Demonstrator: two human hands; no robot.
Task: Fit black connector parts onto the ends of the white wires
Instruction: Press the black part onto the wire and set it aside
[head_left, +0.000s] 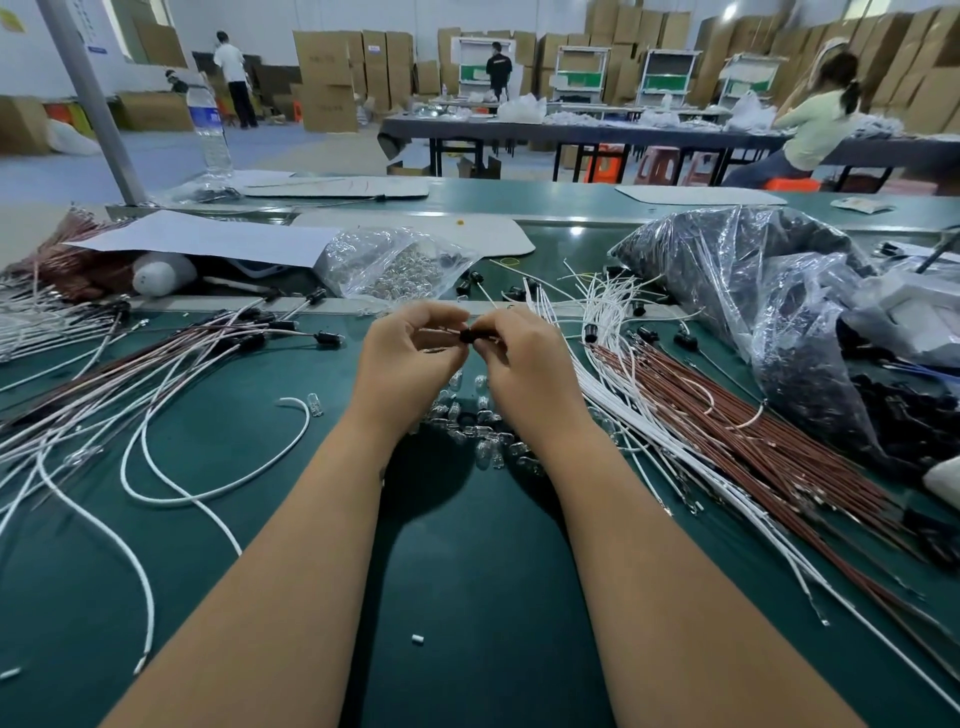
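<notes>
Both hands were raised together above the middle of the green counter (467, 597), fingertips meeting. The left hand (410, 358) had its fingers curled, thumb and forefinger pinching something thin and pale at the tips, too small to tell exactly what. The right hand (524, 358) pinched a small black connector part (467, 336) between thumb and fingers, the part sitting right at the point where the two hands met. Just beneath the hands lay a scatter of small clear glass bulbs (483, 441) on the counter. To the right, a fanned bundle of white wires (613, 395) lay beside a bundle of brown wires (753, 441), the two touching along their length. Further right sat a large clear plastic bag of black parts (753, 291), crumpled and open. To the left lay a mixed spread of white and brown wires with black connectors already on their far ends (249, 332), and a loose white wire curled in a loop (218, 488) nearer the forearm. Behind the hands rested a smaller clear bag of glass bulbs (395, 265), next to a white sheet of paper (208, 241). A water bottle (210, 130) stood upright at the far left edge.
</notes>
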